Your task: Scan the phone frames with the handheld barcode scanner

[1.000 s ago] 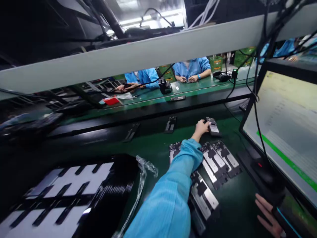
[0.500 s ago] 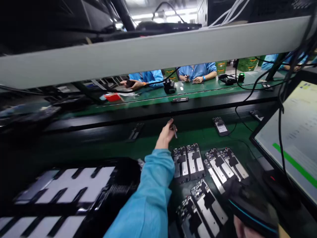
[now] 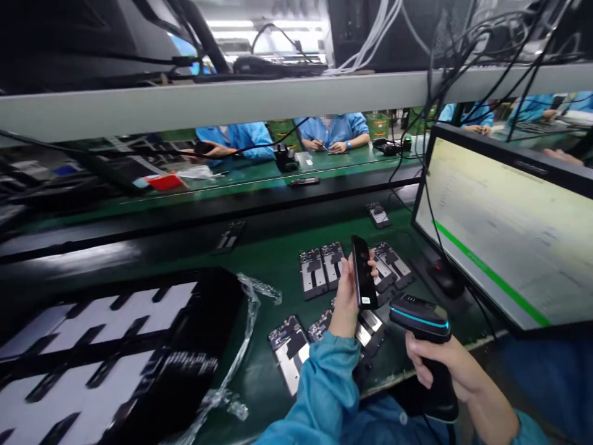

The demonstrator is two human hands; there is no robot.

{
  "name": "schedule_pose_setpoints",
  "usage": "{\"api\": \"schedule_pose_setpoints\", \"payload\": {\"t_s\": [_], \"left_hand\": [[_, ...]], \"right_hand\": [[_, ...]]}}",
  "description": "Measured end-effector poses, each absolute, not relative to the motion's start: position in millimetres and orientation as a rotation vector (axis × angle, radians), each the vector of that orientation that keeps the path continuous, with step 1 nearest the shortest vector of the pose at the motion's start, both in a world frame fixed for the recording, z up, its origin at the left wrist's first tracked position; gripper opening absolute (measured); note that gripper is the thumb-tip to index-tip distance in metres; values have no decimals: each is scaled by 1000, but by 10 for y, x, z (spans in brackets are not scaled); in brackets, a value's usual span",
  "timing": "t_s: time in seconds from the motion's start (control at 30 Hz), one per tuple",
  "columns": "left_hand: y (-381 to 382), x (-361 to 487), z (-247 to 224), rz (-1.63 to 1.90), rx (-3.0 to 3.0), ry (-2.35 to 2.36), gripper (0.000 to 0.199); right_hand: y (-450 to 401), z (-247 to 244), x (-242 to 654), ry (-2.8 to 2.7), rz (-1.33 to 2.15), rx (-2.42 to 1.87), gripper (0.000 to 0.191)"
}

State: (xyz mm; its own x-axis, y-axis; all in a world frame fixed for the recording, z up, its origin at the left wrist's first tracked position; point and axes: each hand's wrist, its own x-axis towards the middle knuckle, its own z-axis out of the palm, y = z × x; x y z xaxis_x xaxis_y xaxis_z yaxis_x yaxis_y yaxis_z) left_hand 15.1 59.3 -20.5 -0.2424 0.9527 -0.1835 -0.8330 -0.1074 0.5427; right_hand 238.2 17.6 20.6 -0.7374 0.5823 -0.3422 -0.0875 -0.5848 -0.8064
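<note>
My left hand [image 3: 346,296] holds a slim black phone part [image 3: 363,272] upright on its edge above the green bench. My right hand [image 3: 440,357] grips a black handheld barcode scanner [image 3: 424,334] with a blue stripe, its head close to the lower end of the phone part. Several phone frames [image 3: 319,269] with silver plates lie flat on the bench under and around the left hand. One more frame [image 3: 378,214] lies apart, farther back.
A monitor [image 3: 504,228] with a green bar stands at the right, a mouse [image 3: 445,279] in front of it. A black tray [image 3: 111,352] of white parts in plastic wrap fills the left. A conveyor [image 3: 194,216] runs behind; other people in blue sit across it.
My left hand drew back from the conveyor edge and now holds a phone part up close. My right hand raised the scanner into view beside it.
</note>
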Motion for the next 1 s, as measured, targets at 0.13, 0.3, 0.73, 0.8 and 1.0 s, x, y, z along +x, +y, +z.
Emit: {"api": "schedule_pose_setpoints", "payload": {"t_s": [0.13, 0.3, 0.73, 0.8, 1.0], "left_hand": [[579, 350, -298, 1625, 175, 418, 49], [531, 396, -345, 1573, 288, 722, 54], [312, 722, 111, 1663, 926, 1708, 29], [340, 698, 66, 1679, 917, 1714, 29], [400, 567, -89, 1715, 917, 1772, 33]], "right_hand": [[58, 164, 2600, -1042, 2392, -786, 33], [-43, 59, 2833, -1035, 2443, -755, 29], [-45, 389, 2325, -1855, 1361, -1197, 20], [-30, 398, 2315, -1840, 1347, -1236, 19], [-78, 471, 2287, -1891, 1408, -1154, 27]]}}
